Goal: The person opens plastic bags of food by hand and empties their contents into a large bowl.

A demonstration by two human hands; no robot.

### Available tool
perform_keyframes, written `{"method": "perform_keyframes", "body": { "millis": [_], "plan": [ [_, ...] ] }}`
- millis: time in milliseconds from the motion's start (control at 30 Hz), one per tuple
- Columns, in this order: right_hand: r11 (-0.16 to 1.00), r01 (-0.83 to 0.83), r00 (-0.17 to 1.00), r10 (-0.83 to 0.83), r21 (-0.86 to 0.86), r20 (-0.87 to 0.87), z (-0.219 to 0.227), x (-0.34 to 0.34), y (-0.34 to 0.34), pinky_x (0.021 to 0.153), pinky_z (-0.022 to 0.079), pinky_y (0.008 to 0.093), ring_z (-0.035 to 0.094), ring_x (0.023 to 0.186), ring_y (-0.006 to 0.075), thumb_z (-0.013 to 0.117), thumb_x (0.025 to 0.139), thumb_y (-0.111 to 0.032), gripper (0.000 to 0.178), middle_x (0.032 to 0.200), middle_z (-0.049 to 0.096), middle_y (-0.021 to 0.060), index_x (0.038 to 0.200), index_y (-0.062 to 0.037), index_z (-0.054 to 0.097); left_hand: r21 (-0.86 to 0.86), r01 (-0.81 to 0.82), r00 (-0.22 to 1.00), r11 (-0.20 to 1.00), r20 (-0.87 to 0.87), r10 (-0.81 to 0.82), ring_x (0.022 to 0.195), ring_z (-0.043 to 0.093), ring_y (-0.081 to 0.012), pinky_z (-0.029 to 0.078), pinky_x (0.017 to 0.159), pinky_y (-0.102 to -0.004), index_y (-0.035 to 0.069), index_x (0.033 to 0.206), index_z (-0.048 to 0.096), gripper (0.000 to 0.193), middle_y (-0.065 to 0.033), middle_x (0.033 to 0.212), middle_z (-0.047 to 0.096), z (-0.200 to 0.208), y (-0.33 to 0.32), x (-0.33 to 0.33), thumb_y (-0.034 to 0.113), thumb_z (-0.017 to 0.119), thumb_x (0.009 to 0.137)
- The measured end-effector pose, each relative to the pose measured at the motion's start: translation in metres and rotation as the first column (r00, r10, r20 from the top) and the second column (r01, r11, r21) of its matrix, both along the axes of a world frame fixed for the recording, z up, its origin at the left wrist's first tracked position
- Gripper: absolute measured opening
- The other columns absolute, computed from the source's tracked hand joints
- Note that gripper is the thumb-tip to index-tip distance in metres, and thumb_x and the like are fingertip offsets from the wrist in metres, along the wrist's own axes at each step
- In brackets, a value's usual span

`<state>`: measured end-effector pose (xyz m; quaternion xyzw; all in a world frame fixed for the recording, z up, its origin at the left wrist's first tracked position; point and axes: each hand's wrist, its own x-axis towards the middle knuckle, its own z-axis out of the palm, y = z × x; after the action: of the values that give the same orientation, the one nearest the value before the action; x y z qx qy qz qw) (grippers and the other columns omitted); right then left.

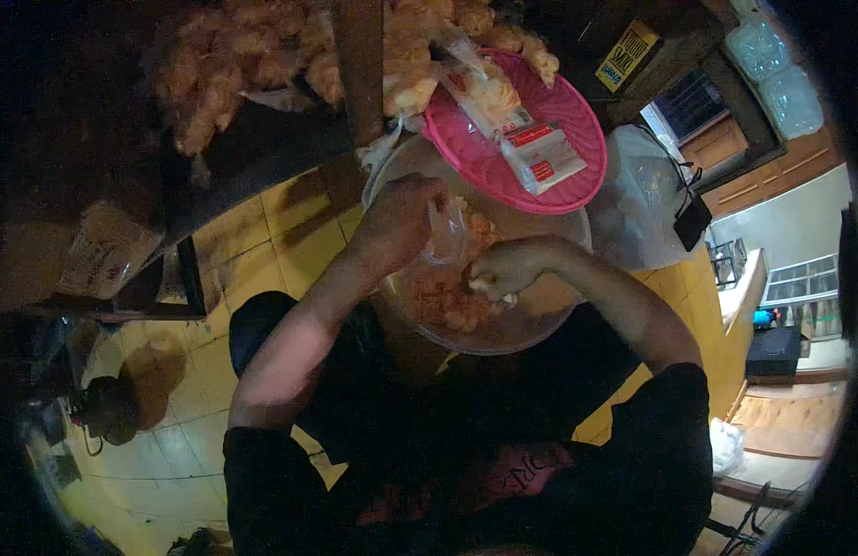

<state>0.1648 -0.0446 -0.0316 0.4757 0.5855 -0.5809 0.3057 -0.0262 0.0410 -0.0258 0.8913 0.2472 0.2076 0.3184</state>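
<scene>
The person's left hand is closed in a pinch on the rim of a small clear plastic bag, holding it upright and open just above a wide, shallow metal bowl, while the right hand is curled, fingers bunched, down among the orange crackers heaped in that bowl; it looks to be gathering a small handful, though exactly how much it grips cannot be made out. To fill the bag well, the judgement here is that its mouth should stay wide and close over the bowl so that stray pieces fall back in, and that the brittle pieces want a loose grip and a gentle drop, not a squeeze. The crackers are pale orange, puffy and irregular, lying mostly in the left half of the bowl, which sits in front of the person's chest above a yellow tiled floor. Just beyond the bowl, touching or overlapping its far rim, a pink woven tray carries flat, filled packets with red labels, and more bagged crackers pile up behind it.
</scene>
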Motion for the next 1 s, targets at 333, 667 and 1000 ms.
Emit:
{"method": "perform_keyframes", "body": {
  "millis": [333, 667, 1000],
  "plan": [
    [0.415, 0.859, 0.438, -0.295, 0.298, -0.849, 0.047, 0.026, -0.017, 0.091, 0.044, 0.0311, 0.053, 0.106, 0.0139, 0.065, 0.087, -0.019, 0.039, 0.111, 0.058, 0.0045, 0.121, -0.0048, 0.052, -0.916, 0.166, 0.978, 0.365, 0.200, 0.056, 0.075, 0.064, -0.0167, 0.052, 0.065, -0.0294, 0.002, 0.118, 0.052, 0.034, -0.0095, 0.099, 0.063, 0.025, -0.034, 0.025, 0.012, 0.054, 0.086],
    [0.469, 0.629, 0.737, -0.108, 0.620, -0.667, 0.043, 0.025, -0.033, 0.087, 0.047, 0.0361, 0.059, 0.105, 0.0256, 0.061, 0.089, -0.028, 0.048, 0.113, 0.060, 0.0162, 0.127, -0.0021, 0.046, -0.856, 0.184, 0.977, 0.484, 0.215, 0.009, 0.092, 0.059, -0.0129, 0.048, 0.074, -0.0256, 0.004, 0.128, 0.050, 0.041, -0.0050, 0.109, 0.058, 0.018, -0.036, 0.031, 0.019, 0.056, 0.090],
    [0.413, 0.439, 0.898, -0.177, 0.798, -0.402, 0.059, 0.025, -0.031, 0.082, 0.049, 0.0406, 0.064, 0.096, 0.0311, 0.070, 0.080, -0.026, 0.050, 0.102, 0.064, 0.0198, 0.121, -0.0014, 0.054, -0.782, 0.108, 0.994, 0.613, 0.093, -0.056, 0.080, 0.058, -0.0124, 0.048, 0.067, -0.0257, 0.000, 0.126, 0.052, 0.043, -0.0061, 0.109, 0.061, 0.020, -0.034, 0.030, 0.008, 0.057, 0.084]
  ]
}}
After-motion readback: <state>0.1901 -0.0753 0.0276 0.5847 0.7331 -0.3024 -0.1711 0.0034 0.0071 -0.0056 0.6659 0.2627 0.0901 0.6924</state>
